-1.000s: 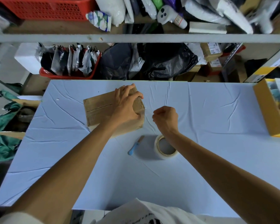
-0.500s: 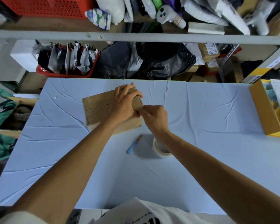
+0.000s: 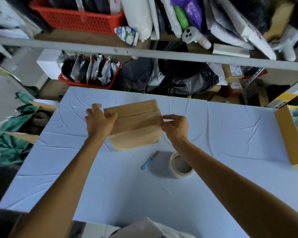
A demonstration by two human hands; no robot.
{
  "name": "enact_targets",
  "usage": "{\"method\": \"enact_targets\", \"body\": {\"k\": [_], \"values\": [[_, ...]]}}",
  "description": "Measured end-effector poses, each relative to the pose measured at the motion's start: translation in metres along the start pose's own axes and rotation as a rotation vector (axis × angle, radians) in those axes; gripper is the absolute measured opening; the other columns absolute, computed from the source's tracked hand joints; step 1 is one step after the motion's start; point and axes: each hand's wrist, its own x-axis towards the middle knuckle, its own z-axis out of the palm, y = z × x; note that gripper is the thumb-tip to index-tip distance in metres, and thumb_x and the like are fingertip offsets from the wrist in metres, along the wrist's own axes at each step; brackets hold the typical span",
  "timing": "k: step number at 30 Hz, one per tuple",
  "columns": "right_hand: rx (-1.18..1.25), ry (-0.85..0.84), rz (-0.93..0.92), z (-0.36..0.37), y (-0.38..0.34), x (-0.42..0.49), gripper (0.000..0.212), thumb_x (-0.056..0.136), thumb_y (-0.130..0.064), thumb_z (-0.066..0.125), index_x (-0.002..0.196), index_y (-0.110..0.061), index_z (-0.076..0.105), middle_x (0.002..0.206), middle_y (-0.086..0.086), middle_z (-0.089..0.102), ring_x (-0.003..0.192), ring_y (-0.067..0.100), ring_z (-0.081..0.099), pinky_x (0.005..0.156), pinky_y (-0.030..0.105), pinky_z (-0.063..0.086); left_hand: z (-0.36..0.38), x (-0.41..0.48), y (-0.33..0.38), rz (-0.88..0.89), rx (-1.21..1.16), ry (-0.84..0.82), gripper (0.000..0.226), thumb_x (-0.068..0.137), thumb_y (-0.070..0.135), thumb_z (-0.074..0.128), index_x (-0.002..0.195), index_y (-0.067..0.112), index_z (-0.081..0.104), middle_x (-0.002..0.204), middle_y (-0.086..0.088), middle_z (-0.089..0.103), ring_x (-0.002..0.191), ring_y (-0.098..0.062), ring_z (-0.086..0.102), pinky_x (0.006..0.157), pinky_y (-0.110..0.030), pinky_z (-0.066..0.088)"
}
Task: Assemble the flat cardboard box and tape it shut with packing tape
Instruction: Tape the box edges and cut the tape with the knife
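1. The cardboard box [image 3: 136,124] sits on the table [image 3: 213,134], toward its far edge.
2. The left grip [image 3: 100,121] curls round the box's left end.
3. The right grip [image 3: 175,126] pinches its right edge.
4. The tape roll [image 3: 181,166] lies nearer the front edge.

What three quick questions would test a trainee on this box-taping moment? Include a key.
1. True or false: the packing tape roll lies on the table, in neither hand.
2. What lies just left of the roll? A) scissors B) blue-handled cutter C) marker
3. Fill in: the left hand grips the cardboard box at its ___ end, while the right hand pinches the opposite edge.
Key: 1 true; 2 B; 3 left.
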Motion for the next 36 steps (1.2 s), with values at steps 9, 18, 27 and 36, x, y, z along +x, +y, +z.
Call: {"method": "enact_targets", "body": {"k": [9, 18, 27, 36], "values": [[-0.182, -0.151, -0.159, -0.026, -0.004, 0.002, 0.057, 0.073, -0.001, 0.074, 0.128, -0.011, 0.06, 0.079, 0.01, 0.073, 0.079, 0.022, 0.07, 0.084, 0.034, 0.055, 0.001, -0.008, -0.012, 0.007, -0.314, -0.155, 0.045, 0.077, 0.037, 0.076, 0.109, 0.02, 0.05, 0.102, 0.006, 0.056, 0.087, -0.014, 0.055, 0.065, -0.024, 0.045], [-0.082, -0.129, -0.266, -0.054, -0.018, 0.007, 0.058, 0.073, 0.004, 0.073, 0.123, -0.023, 0.063, 0.099, 0.014, 0.07, 0.095, 0.032, 0.067, 0.083, 0.045, 0.054, 0.009, 0.001, 0.012, 0.113, -0.432, -0.199, 0.067, 0.067, 0.023, 0.085, 0.121, 0.029, 0.046, 0.111, 0.006, 0.056, 0.084, -0.011, 0.061, 0.061, -0.02, 0.048], [0.029, 0.007, -0.22, -0.06, -0.016, 0.004, 0.044, 0.083, -0.029, 0.071, 0.119, -0.006, 0.06, 0.089, 0.01, 0.067, 0.083, 0.028, 0.068, 0.079, 0.048, 0.058, 0.015, 0.007, 0.029, 0.038, -0.686, -0.261, 0.015, 0.079, 0.029, 0.067, 0.083, 0.02, 0.057, 0.083, -0.001, 0.061, 0.078, -0.018, 0.056, 0.06, -0.026, 0.042], [-0.05, 0.049, -0.265, -0.062, -0.015, 0.004, 0.025, 0.081, -0.025, 0.073, 0.1, -0.011, 0.065, 0.096, 0.001, 0.07, 0.083, 0.016, 0.065, 0.065, 0.029, 0.051, 0.02, -0.006, 0.02, 0.074, -0.62, -0.236, 0.034, 0.073, 0.022, 0.08, 0.084, 0.013, 0.049, 0.1, -0.001, 0.065, 0.094, -0.023, 0.064, 0.08, -0.038, 0.049]]}}
